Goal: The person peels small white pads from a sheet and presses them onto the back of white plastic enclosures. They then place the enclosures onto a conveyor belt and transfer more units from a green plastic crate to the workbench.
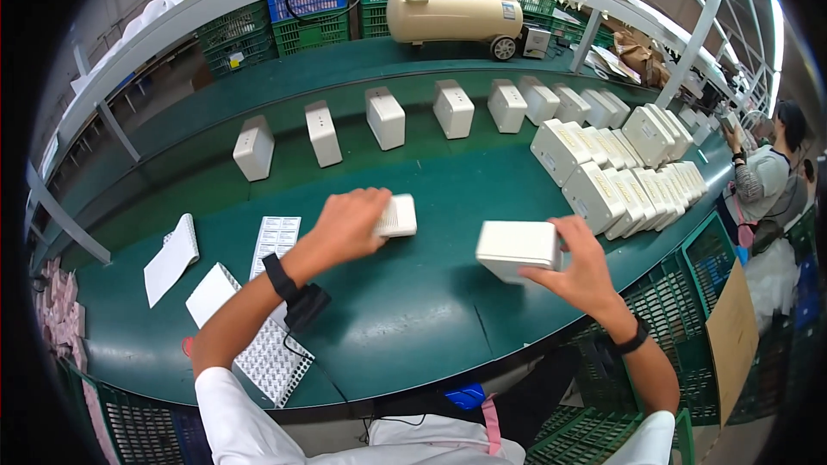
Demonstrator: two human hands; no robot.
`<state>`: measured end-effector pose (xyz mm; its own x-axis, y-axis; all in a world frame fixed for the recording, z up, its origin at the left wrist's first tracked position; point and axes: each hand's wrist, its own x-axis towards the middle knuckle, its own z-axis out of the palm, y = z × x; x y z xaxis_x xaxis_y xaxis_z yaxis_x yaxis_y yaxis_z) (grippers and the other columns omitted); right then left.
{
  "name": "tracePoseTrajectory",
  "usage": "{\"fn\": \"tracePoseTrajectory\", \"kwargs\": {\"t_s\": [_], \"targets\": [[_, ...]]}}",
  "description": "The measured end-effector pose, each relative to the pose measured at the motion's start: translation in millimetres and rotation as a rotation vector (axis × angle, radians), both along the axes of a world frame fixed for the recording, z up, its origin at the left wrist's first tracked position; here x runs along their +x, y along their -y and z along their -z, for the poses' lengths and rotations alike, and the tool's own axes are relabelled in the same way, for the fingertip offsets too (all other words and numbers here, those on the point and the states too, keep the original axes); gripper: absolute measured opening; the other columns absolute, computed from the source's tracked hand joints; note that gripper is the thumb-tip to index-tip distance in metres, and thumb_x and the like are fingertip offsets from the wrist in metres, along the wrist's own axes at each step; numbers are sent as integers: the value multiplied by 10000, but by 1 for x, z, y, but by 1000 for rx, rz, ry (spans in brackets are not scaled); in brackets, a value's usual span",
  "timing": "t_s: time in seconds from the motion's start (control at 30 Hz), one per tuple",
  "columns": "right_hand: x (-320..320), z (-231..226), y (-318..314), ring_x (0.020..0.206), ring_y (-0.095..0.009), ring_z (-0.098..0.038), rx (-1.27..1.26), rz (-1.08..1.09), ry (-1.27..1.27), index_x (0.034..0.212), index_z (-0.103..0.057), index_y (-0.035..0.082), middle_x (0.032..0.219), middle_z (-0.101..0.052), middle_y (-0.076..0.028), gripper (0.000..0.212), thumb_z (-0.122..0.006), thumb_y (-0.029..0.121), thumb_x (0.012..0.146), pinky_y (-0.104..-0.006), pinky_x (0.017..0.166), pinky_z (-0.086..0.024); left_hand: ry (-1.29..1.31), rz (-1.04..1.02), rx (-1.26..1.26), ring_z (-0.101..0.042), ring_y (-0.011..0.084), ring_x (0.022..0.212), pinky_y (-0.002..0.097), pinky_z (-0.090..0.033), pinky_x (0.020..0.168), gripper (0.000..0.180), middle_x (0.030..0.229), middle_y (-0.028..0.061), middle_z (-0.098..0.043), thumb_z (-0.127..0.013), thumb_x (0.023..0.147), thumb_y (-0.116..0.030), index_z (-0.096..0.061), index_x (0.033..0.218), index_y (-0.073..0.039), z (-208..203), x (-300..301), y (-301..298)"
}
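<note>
My left hand (345, 224) is closed around a small white plastic case (399, 213) with a ribbed face, over the middle of the green table (388, 327). The palm and fingers cover part of that case. To the right, my right hand (581, 263) grips the right end of a white box-shaped casing (517, 243), thumb below and fingers over its edge. The casing is tilted and held just above the table. Whether the two cases are the same kind I cannot tell.
Several white casings (384, 119) stand spaced along the far green strip. More casings (594, 194) are packed in rows at the right. White label sheets (276, 366) and a pad (172, 263) lie left. Green crates (663, 319) flank the table's right edge. A co-worker (762, 176) is far right.
</note>
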<state>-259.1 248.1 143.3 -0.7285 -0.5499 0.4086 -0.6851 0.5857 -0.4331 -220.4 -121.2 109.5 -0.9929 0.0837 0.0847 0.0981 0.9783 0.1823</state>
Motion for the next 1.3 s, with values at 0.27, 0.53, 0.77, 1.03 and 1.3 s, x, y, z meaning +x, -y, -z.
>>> {"fn": "tracePoseTrajectory", "kwargs": {"t_s": [0.27, 0.53, 0.77, 1.03, 1.3], "targets": [[-32, 7, 66, 1040, -315, -558, 82, -56, -130, 1206, -597, 71, 1101, -545, -124, 611, -867, 161, 665, -398, 848, -488, -505, 548, -311, -555, 305, 1204, 484, -463, 978, 490, 1260, 135, -581, -691, 721, -12, -538, 1177, -103, 32, 30, 24], [-34, 79, 50, 1100, -324, -550, 188, -287, -617, 1161, -619, 101, 1143, -542, -100, 540, -745, 20, 642, -402, 889, -492, -346, 418, -153, -490, 393, 1312, 469, -433, 1071, 635, 1410, 198, -504, -662, 717, 77, -524, 1314, -90, 58, 41, 50], [-28, 105, 19, 1214, -355, -525, 114, -254, -476, 1171, -622, 114, 1237, -539, -126, 553, -695, -43, 646, -429, 967, -503, -235, 257, -212, -449, 409, 1349, 417, -430, 1079, 610, 1441, 220, -469, -625, 804, 51, -488, 1389, -55, 45, 38, 47], [-20, 102, 8, 1246, -387, -516, 103, -41, -344, 1291, -565, 122, 1362, -492, -205, 604, -644, -61, 721, -460, 976, -509, 58, -183, 430, -461, 353, 1315, 377, -385, 1090, 686, 1437, 282, -410, -614, 970, -359, -364, 1430, 84, 48, 20, 17], [-41, 97, -24, 1147, -381, -597, 54, 12, 67, 1354, -536, 186, 1320, -566, -188, 656, -625, -72, 757, -423, 908, -539, 438, -231, 771, -521, 311, 1243, 373, -524, 935, 800, 1437, 272, -387, -659, 938, -378, -291, 1457, 107, 21, 14, -12]]}}
